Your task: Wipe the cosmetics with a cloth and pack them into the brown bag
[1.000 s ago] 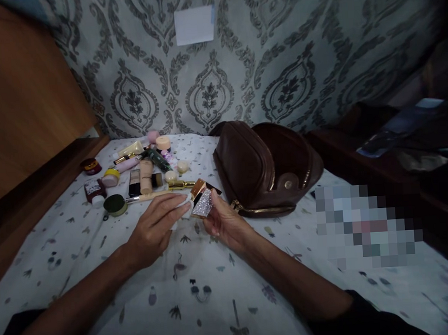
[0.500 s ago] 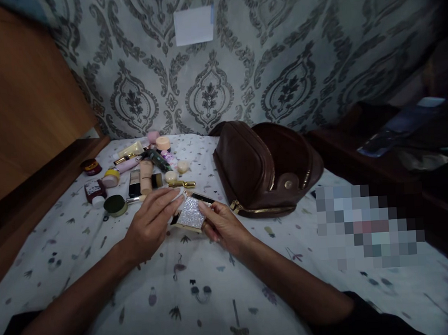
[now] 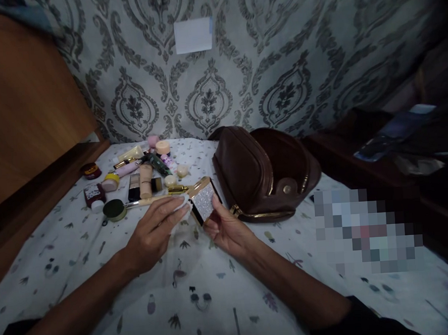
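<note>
My right hand (image 3: 229,225) grips a makeup compact (image 3: 203,201) with a silver glitter face and gold and black edges, held tilted above the sheet. In my left hand (image 3: 155,230) is a small white wipe (image 3: 184,203), pinched in the fingers against the compact's left edge. Beyond my left hand lie a makeup brush (image 3: 135,204), a gold tube (image 3: 178,189) and a beige tube (image 3: 146,181). A brown leather bag (image 3: 243,171) stands unzipped just past my right hand, its inside dark.
Several jars, bottles and tubes lie at the back left, among them a dark green round tin (image 3: 115,210) and a dark red bottle (image 3: 93,195). A wooden panel (image 3: 26,98) borders the left side. Patterned wallpaper (image 3: 208,97) rises behind. Something pixelated lies at the right.
The compact has turned and tilted up in my right hand, moving slightly right. My left hand has shifted a little with the wipe, which shows more now. The view has tipped slightly upward.
</note>
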### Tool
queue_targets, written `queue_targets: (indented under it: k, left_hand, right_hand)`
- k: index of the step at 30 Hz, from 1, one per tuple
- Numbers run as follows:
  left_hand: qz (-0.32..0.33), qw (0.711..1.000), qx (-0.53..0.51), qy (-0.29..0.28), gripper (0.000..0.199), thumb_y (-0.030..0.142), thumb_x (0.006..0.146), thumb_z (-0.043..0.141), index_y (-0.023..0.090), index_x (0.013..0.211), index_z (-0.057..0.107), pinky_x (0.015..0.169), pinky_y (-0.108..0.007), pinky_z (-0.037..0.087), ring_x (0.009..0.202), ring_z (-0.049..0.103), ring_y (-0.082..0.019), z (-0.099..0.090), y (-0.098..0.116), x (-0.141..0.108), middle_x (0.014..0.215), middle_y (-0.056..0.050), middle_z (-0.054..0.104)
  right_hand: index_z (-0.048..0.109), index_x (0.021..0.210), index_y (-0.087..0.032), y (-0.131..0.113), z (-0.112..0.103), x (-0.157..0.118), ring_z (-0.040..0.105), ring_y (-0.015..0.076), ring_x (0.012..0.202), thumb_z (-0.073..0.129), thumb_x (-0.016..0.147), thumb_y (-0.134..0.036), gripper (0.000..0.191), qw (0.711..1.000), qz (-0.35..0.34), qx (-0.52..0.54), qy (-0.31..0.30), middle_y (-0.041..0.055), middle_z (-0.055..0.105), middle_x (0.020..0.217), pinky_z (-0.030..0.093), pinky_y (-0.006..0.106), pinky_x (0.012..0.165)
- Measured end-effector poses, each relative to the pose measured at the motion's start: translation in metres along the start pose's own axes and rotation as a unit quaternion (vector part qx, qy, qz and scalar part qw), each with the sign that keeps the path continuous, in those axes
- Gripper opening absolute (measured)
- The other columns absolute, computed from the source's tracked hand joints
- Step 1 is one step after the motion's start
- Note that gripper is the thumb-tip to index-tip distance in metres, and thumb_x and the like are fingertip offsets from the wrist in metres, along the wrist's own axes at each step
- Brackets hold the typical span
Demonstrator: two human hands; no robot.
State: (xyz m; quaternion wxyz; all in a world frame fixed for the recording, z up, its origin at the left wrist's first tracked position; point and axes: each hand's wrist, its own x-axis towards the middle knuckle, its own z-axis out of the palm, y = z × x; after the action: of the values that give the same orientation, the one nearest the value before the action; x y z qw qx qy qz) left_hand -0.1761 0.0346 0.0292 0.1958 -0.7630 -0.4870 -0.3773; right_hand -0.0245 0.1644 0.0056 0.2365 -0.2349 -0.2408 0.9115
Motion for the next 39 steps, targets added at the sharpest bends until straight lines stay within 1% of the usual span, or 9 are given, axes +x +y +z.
queue_targets:
  k: [4, 7, 12, 17, 21, 25, 28, 34, 39]
  left_hand:
    - [-0.036, 0.999, -0.01, 0.012, 0.057, -0.002, 0.091, 0.037, 0.019, 0.143, 0.047, 0.105, -0.044, 0.048, 0.127, 0.053, -0.025, -0.002, 0.0, 0.0, 0.133, -0.014, 0.057]
    - [-0.05, 0.999, -0.02, 0.011, 0.057, -0.001, 0.091, 0.032, 0.02, 0.143, 0.048, 0.104, -0.042, 0.05, 0.126, 0.054, -0.024, -0.001, 0.001, -0.001, 0.132, -0.014, 0.058]
    - [-0.028, 0.998, -0.05, 0.008, 0.057, -0.002, 0.09, 0.033, 0.017, 0.14, 0.05, 0.102, -0.039, 0.051, 0.123, 0.056, -0.022, 0.004, 0.004, -0.001, 0.128, -0.014, 0.06]
    - [-0.021, 0.998, -0.06, 0.001, 0.054, -0.001, 0.092, 0.034, 0.017, 0.14, 0.051, 0.1, -0.04, 0.052, 0.121, 0.057, -0.021, 0.006, 0.005, -0.003, 0.125, -0.014, 0.062]
    - [0.002, 0.997, -0.073, -0.001, 0.051, 0.003, 0.093, 0.039, 0.016, 0.142, 0.048, 0.1, -0.044, 0.052, 0.123, 0.056, -0.024, 0.007, 0.006, -0.004, 0.126, -0.016, 0.062]
    - [0.01, 0.996, -0.092, -0.002, 0.054, 0.002, 0.094, 0.037, 0.017, 0.145, 0.045, 0.1, -0.045, 0.053, 0.126, 0.054, -0.025, 0.007, 0.01, -0.002, 0.127, -0.015, 0.061]
    - [0.015, 0.994, -0.109, -0.011, 0.052, 0.003, 0.096, 0.036, 0.017, 0.145, 0.045, 0.099, -0.046, 0.055, 0.127, 0.054, -0.026, 0.009, 0.012, -0.002, 0.127, -0.016, 0.062]
    - [0.026, 0.993, -0.116, -0.002, 0.048, 0.004, 0.097, 0.038, 0.014, 0.144, 0.045, 0.096, -0.049, 0.057, 0.127, 0.055, -0.027, 0.015, 0.016, -0.004, 0.124, -0.018, 0.065]
    - [0.023, 0.996, -0.082, -0.006, 0.045, 0.006, 0.097, 0.04, 0.012, 0.142, 0.047, 0.095, -0.049, 0.056, 0.126, 0.054, -0.029, 0.013, 0.011, -0.005, 0.123, -0.019, 0.064]
  right_hand:
    - [0.061, 0.067, -0.015, 0.003, 0.001, -0.005, 0.042, 0.0012, 0.043, 0.095, 0.053, -0.034, 0.042, 1.0, 0.005, -0.008, -0.018, -0.0067, 0.059, 0.056, 0.036, 0.012, 0.039]
    - [0.067, 0.08, -0.014, 0.005, 0.001, -0.007, 0.052, 0.0024, 0.049, 0.095, 0.052, -0.026, 0.041, 0.999, 0.001, -0.012, -0.033, -0.0043, 0.067, 0.067, 0.042, 0.012, 0.045]
    - [0.063, 0.084, -0.02, 0.004, 0.001, -0.004, 0.06, 0.0042, 0.054, 0.094, 0.055, -0.023, 0.043, 0.998, -0.03, -0.002, -0.052, -0.006, 0.072, 0.076, 0.047, 0.012, 0.049]
    - [0.061, 0.093, -0.025, 0.003, -0.001, -0.004, 0.062, 0.0064, 0.055, 0.091, 0.062, -0.03, 0.044, 0.996, -0.032, -0.046, -0.074, -0.0068, 0.072, 0.076, 0.047, 0.014, 0.05]
    - [0.062, 0.109, -0.026, 0.008, -0.003, -0.007, 0.066, 0.0114, 0.072, 0.085, 0.07, -0.044, 0.049, 0.986, -0.053, -0.114, -0.107, -0.0004, 0.073, 0.099, 0.047, 0.018, 0.054]
    - [0.062, 0.113, -0.023, 0.012, -0.001, -0.009, 0.065, 0.0152, 0.087, 0.085, 0.065, -0.052, 0.06, 0.977, -0.094, -0.144, -0.124, 0.0045, 0.07, 0.112, 0.05, 0.023, 0.07]
    - [0.061, 0.115, -0.025, 0.013, 0.003, -0.012, 0.063, 0.0163, 0.095, 0.088, 0.063, -0.046, 0.062, 0.976, -0.122, -0.133, -0.12, 0.0035, 0.069, 0.115, 0.049, 0.026, 0.08]
    - [0.066, 0.095, -0.022, 0.011, 0.004, -0.015, 0.06, 0.0108, 0.072, 0.08, 0.074, -0.034, 0.027, 0.988, 0.003, -0.022, -0.156, -0.0019, 0.068, 0.082, 0.048, 0.021, 0.066]
    - [0.069, 0.09, -0.02, 0.013, 0.003, -0.012, 0.06, 0.0097, 0.074, 0.076, 0.072, -0.03, 0.022, 0.982, 0.056, 0.034, -0.179, -0.0029, 0.067, 0.082, 0.051, 0.022, 0.071]
